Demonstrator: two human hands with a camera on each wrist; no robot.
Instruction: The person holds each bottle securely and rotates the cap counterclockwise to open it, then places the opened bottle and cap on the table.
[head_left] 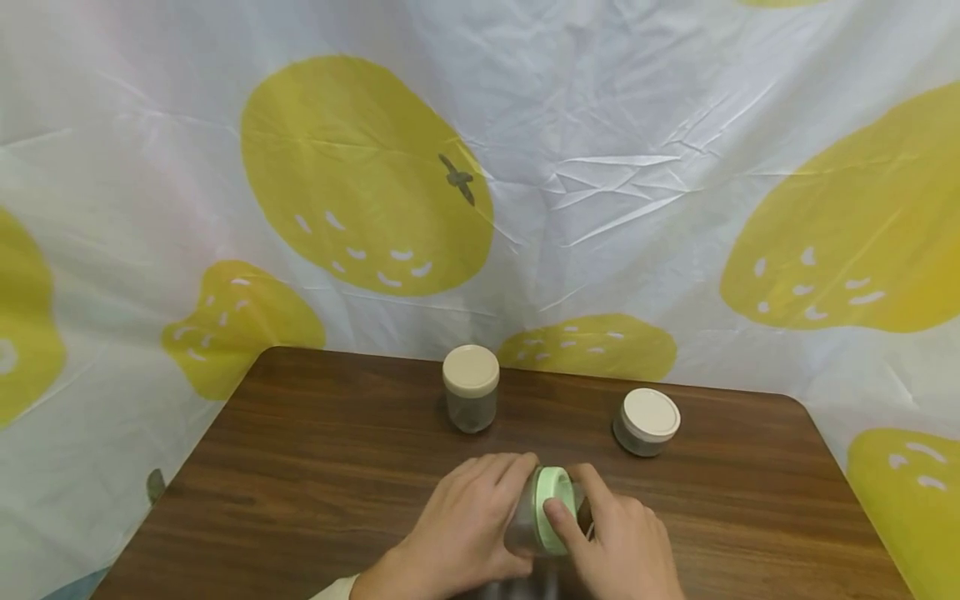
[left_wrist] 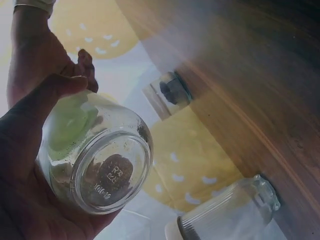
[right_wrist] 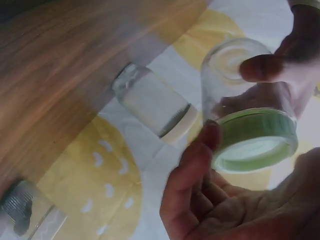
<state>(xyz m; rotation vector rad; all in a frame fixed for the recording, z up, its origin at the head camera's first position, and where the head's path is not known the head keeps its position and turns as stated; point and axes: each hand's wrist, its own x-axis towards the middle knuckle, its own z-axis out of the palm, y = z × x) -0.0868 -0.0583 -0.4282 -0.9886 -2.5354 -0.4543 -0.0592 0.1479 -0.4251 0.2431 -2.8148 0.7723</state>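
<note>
A clear glass jar (left_wrist: 115, 170) with a green screw lid (right_wrist: 255, 142) is held tilted on its side above the wooden table. My left hand (head_left: 468, 525) grips the glass body, thumb on the near side and fingers over the top. Around the lid's rim, the thumb and fingers of my right hand (head_left: 630, 533) pinch the green plastic. The lid sits on the jar's mouth; whether it is loose, I cannot tell. Embossed marks show on the jar's base in the left wrist view.
Behind the hands stands a taller glass jar (head_left: 472, 410) with a cream lid. A short jar (head_left: 649, 422) with a white lid stands to its right. The brown table (head_left: 315, 450) ends at a white cloth (head_left: 600, 208) printed with yellow fruit.
</note>
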